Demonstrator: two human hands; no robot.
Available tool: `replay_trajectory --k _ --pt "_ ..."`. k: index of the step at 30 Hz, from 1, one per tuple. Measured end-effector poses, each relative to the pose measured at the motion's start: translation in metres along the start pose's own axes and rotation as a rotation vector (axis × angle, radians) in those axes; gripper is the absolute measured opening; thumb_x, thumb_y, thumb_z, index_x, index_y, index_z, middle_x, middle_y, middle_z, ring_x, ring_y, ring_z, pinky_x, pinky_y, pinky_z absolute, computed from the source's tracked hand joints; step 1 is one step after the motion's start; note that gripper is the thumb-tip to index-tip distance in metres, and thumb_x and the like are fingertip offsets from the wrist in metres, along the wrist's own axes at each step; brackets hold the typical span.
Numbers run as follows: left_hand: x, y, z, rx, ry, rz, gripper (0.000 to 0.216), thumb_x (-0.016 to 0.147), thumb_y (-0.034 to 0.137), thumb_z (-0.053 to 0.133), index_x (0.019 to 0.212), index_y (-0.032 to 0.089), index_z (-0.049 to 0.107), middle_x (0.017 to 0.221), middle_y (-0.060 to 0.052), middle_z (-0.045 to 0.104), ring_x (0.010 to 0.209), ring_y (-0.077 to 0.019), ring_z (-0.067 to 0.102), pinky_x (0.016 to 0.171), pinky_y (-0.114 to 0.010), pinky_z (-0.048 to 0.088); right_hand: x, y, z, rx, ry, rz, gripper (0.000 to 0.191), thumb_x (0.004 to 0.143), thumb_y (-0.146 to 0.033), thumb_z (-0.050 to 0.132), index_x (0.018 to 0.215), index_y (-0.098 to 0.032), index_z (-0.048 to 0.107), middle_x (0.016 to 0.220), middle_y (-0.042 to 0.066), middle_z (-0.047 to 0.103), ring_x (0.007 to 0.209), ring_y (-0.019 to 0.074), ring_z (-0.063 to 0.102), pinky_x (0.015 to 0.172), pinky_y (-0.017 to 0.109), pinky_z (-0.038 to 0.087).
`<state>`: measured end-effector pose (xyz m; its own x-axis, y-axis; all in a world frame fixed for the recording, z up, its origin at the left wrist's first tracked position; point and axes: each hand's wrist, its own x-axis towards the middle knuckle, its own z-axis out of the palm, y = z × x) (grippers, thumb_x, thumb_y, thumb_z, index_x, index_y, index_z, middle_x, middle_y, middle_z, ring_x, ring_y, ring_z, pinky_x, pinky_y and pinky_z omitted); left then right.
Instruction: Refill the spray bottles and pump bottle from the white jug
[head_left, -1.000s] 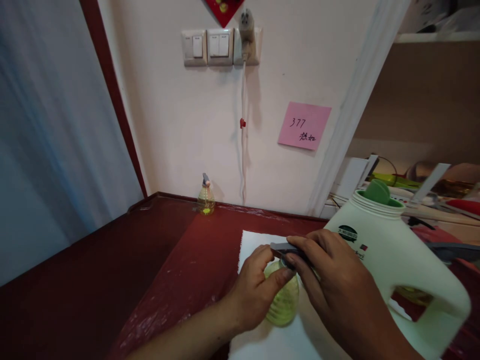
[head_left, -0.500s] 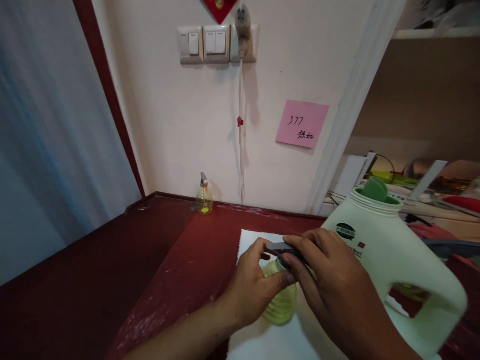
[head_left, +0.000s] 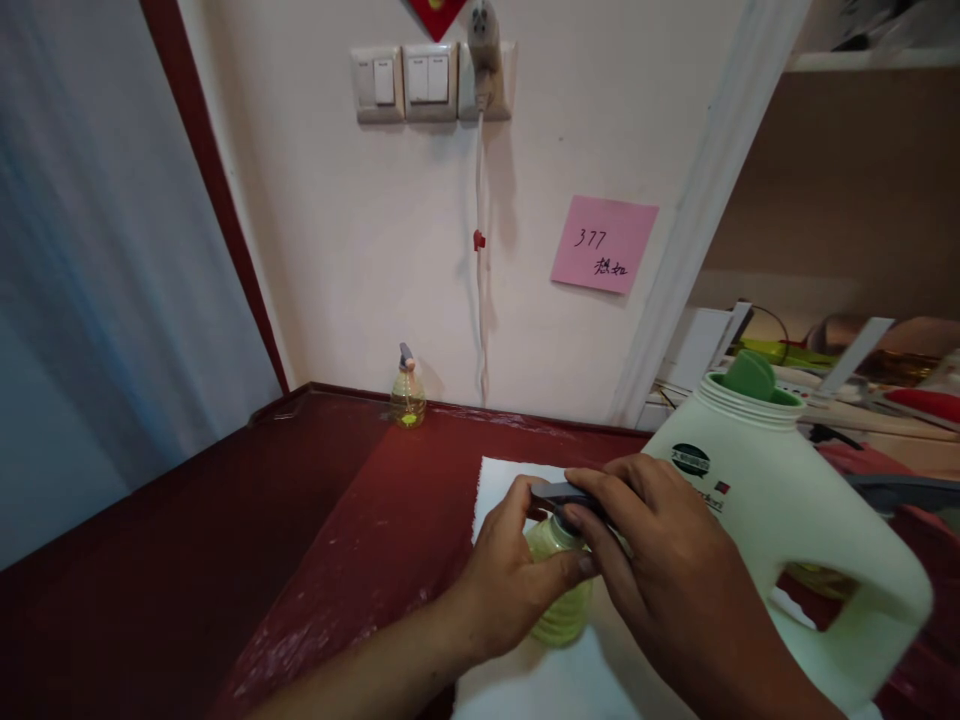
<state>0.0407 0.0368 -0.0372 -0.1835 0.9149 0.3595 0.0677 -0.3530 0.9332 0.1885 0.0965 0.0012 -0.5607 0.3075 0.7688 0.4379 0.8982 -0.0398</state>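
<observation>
A small clear spray bottle (head_left: pixel 559 600) of yellow-green liquid stands on a white paper towel (head_left: pixel 501 480). My left hand (head_left: pixel 510 585) is wrapped round its body. My right hand (head_left: pixel 660 570) is closed on its grey spray head (head_left: pixel 559 492) at the top. A big white detergent jug (head_left: pixel 795 520) with an open green neck stands just right of my hands, touching my right hand's back.
A second small spray bottle (head_left: pixel 407 393) stands against the wall at the back of the dark red table (head_left: pixel 322 520). A white cable (head_left: pixel 480 260) hangs from a wall socket. A pink note (head_left: pixel 604 245) sticks to the wall. Cluttered shelf items (head_left: pixel 862 370) lie at right.
My hands have stayed on the bottle; the right hand's fingers shifted slightly on the grey head. The view has drifted a little.
</observation>
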Motion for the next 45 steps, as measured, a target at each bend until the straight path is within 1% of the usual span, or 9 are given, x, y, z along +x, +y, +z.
replay_trajectory --k 12,18,22,25,31,34,38,41,45 --pt "-0.001 -0.001 0.001 -0.015 0.014 0.004 0.024 0.083 0.028 0.076 0.103 0.018 0.069 0.102 -0.004 0.072 0.096 -0.0215 0.062 0.088 -0.034 0.046 0.0 0.001 0.0 -0.001 -0.004 0.006 0.021 0.103 -0.023 0.048 0.111 -0.013 0.066 0.089 0.008 0.055 0.081 0.0231 0.051 0.069 0.039 0.047" --pt "0.0 0.001 -0.002 0.045 -0.055 0.014 0.032 0.091 0.033 0.07 0.119 0.018 0.068 0.117 -0.006 0.072 0.108 -0.0244 0.063 0.097 -0.037 0.046 0.001 0.0 -0.001 -0.021 0.003 -0.003 0.023 0.102 -0.022 0.051 0.119 -0.014 0.065 0.095 0.01 0.057 0.086 0.0253 0.054 0.072 0.043 0.05" --pt "-0.001 0.002 -0.005 0.059 -0.102 0.023 0.034 0.095 0.031 0.065 0.126 0.018 0.066 0.127 -0.007 0.07 0.117 -0.0261 0.062 0.103 -0.04 0.045 0.006 -0.005 -0.02 0.002 0.159 -0.025 0.034 0.101 -0.019 0.054 0.135 -0.013 0.057 0.117 0.015 0.057 0.106 0.0267 0.056 0.087 0.044 0.05" --pt "-0.001 0.002 -0.007 0.052 -0.12 0.006 0.034 0.097 0.032 0.062 0.128 0.02 0.065 0.132 -0.008 0.069 0.121 -0.0268 0.06 0.106 -0.041 0.043 0.004 -0.007 -0.041 0.077 0.241 0.0 0.025 0.1 -0.018 0.057 0.125 -0.017 0.062 0.104 0.008 0.06 0.094 0.0176 0.06 0.08 0.03 0.052" --pt "-0.001 0.004 -0.006 0.058 -0.122 -0.035 0.032 0.1 0.038 0.058 0.127 0.02 0.065 0.133 -0.007 0.068 0.122 -0.0264 0.06 0.105 -0.04 0.043 -0.043 0.002 -0.039 0.26 -0.325 0.178 0.015 0.103 -0.024 0.052 0.102 -0.024 0.067 0.089 0.001 0.068 0.078 0.0154 0.069 0.067 0.027 0.058" --pt "-0.001 0.003 -0.005 0.079 -0.106 -0.046 0.034 0.1 0.041 0.058 0.128 0.021 0.064 0.134 -0.007 0.068 0.123 -0.0263 0.06 0.106 -0.04 0.043 -0.069 0.003 -0.016 0.224 -0.37 0.285 0.038 0.1 -0.026 0.055 0.137 -0.018 0.058 0.12 0.012 0.07 0.108 0.0233 0.071 0.088 0.04 0.062" --pt "-0.002 0.001 -0.005 0.078 -0.082 -0.077 0.035 0.099 0.043 0.059 0.125 0.021 0.065 0.129 -0.007 0.07 0.117 -0.0253 0.063 0.102 -0.038 0.046 -0.078 -0.007 0.012 0.359 -0.459 0.375 0.076 0.087 -0.023 0.067 0.154 -0.004 0.037 0.157 0.024 0.042 0.145 0.0328 0.043 0.117 0.052 0.042" --pt "-0.002 -0.001 -0.008 0.073 -0.047 -0.135 0.039 0.097 0.047 0.06 0.126 0.021 0.064 0.128 -0.007 0.071 0.114 -0.0262 0.065 0.098 -0.036 0.049 -0.065 -0.017 0.024 0.56 -0.473 0.538 0.096 0.075 -0.021 0.078 0.158 -0.009 0.031 0.162 0.021 0.034 0.151 0.0326 0.032 0.124 0.05 0.031" --pt "0.003 -0.004 -0.012 0.142 0.004 -0.163 0.049 0.09 0.055 0.066 0.124 0.019 0.067 0.125 -0.009 0.072 0.114 -0.0295 0.066 0.093 -0.035 0.053 -0.047 -0.022 0.035 0.826 -0.293 0.731 0.096 0.068 -0.021 0.084 0.153 -0.022 0.039 0.146 0.011 0.055 0.136 0.0274 0.052 0.116 0.043 0.042"
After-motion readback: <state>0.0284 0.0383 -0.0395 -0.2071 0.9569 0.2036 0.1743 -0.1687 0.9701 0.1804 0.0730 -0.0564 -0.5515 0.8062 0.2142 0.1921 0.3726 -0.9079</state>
